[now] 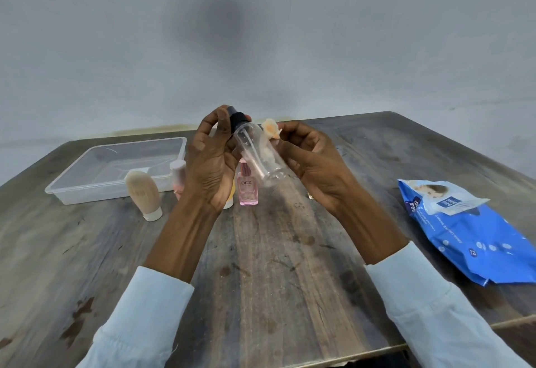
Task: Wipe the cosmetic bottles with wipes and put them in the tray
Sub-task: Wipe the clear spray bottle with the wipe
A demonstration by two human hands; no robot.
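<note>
Clear spray bottle (258, 156), gripped at its cap by the left hand (211, 159), wants turning while the right hand (313, 159) rubs its pinched wipe (271, 132) down every side.

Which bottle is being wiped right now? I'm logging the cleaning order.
The clear spray bottle with the black cap: it is off the table, held by the left hand while the right hand presses a wipe against it. The other bottles stand untouched.

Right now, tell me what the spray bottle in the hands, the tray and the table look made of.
Spray bottle: clear glossy plastic, seemingly; the wipe shows through it.
Tray: translucent, frosted-looking plastic, probably; the table shows faintly through its wall.
Table: wood or wood-look laminate, matte, worn, with streaky grain and stains.
</note>
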